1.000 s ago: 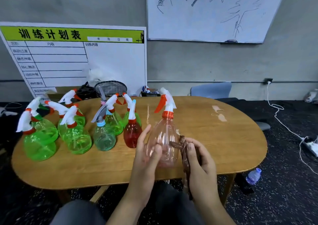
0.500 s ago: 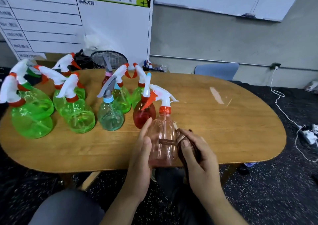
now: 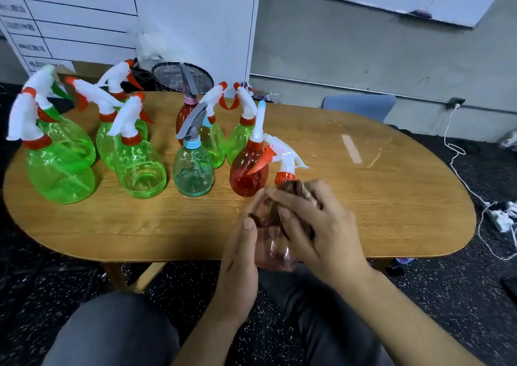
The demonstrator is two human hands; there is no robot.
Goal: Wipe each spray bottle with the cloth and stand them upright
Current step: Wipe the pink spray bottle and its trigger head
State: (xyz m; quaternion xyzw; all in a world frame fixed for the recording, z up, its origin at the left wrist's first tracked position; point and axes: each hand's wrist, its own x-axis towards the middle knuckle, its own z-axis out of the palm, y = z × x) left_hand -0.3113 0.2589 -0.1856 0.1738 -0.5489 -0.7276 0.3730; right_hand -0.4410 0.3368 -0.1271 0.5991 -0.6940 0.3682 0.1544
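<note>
A clear pink spray bottle (image 3: 275, 255) with a white head and orange trigger is held upright over the table's near edge. My left hand (image 3: 240, 253) grips its left side. My right hand (image 3: 316, 225) presses a brown cloth (image 3: 291, 187) against the bottle's shoulder and upper body, fingers curled round the cloth. Much of the bottle is hidden behind both hands. Several other spray bottles stand upright on the oval wooden table (image 3: 377, 197): a red one (image 3: 246, 172), a pale teal one (image 3: 193, 172) and several green ones (image 3: 140, 169).
A blue chair back (image 3: 359, 106) stands behind the table. A mesh basket (image 3: 173, 75) and a white planning board (image 3: 167, 15) are at the back left. White cables and a power strip (image 3: 500, 217) lie on the dark floor at right.
The camera has tilted down and closer. My right hand has moved the cloth from the bottle's right side up over its shoulder. The bottle sits lower, at the table's edge.
</note>
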